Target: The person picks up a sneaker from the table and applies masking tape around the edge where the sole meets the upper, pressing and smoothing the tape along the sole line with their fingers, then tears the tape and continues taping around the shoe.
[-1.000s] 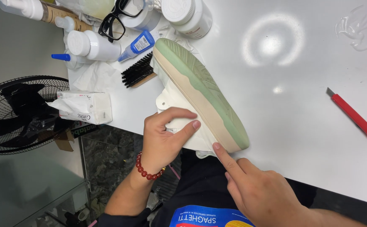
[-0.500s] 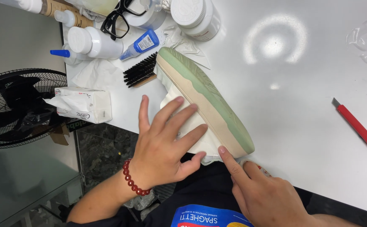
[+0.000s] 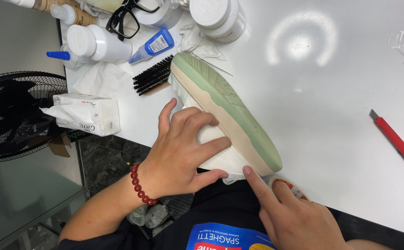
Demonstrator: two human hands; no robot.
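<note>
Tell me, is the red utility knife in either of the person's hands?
No, the red utility knife lies alone on the white table, while the left hand and right hand press the shoe.

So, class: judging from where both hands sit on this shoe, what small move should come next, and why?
Probably slide the right hand index finger a little further along the seam where the white upper meets the sole of the shoe. Its tip already presses at the heel end, and the left hand lies flat on the upper, steadying the shoe on its side at the table edge.
</note>
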